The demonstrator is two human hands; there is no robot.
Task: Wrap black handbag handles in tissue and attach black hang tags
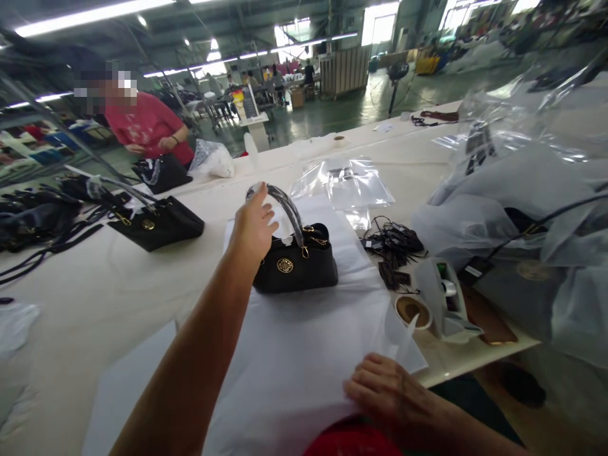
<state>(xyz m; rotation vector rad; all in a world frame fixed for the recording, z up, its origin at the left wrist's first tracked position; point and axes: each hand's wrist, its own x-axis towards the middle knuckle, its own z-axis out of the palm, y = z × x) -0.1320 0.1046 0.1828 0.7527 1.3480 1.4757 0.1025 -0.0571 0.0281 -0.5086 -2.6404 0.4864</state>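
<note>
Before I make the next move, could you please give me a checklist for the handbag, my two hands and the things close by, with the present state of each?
1. Black handbag upright on the white sheet: ok.
2. Round gold emblem facing you: ok.
3. Left hand firmly gripping the handles: cannot tell; it is right at them, but the grip is unclear.
4. Right hand away from the handbag: ok, it is low at the sheet's right side.
5. Handbag's top fully closed: cannot tell; hand and handles hide part of it.
6. Right side free of loose things: not ok; a tape roll and black straps lie there.
</note>
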